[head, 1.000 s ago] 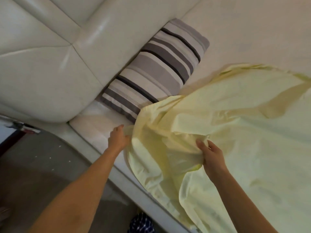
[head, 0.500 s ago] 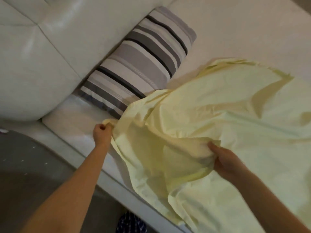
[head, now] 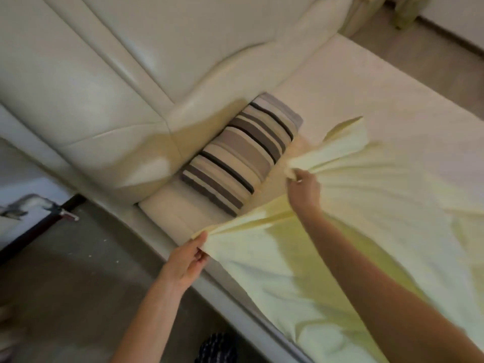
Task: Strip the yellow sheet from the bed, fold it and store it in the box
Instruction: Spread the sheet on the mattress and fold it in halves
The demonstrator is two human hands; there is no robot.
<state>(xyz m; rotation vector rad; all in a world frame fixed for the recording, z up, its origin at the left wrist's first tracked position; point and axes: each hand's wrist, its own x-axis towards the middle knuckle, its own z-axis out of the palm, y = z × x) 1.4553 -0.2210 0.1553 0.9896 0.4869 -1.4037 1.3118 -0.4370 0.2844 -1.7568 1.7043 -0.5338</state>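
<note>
Pale yellow sheet (head: 366, 231); pillow (head: 241, 158) striped grey, black, cream; headboard (head: 131, 74) cream.

One head-worn wide-angle view looks steeply down, close over the cream mattress bed (head: 379, 82); the padded cream leather headboard (head: 110, 74) fills the frame's upper left.

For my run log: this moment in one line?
stage: stripping | left hand: pinches yellow sheet edge | right hand: grips it near striped pillow

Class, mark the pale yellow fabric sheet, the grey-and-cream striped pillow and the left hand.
pale yellow fabric sheet (head: 392, 205): head view, spread middle.
grey-and-cream striped pillow (head: 243, 158): head view, top face.
left hand (head: 186, 260): head view, its back.
</note>
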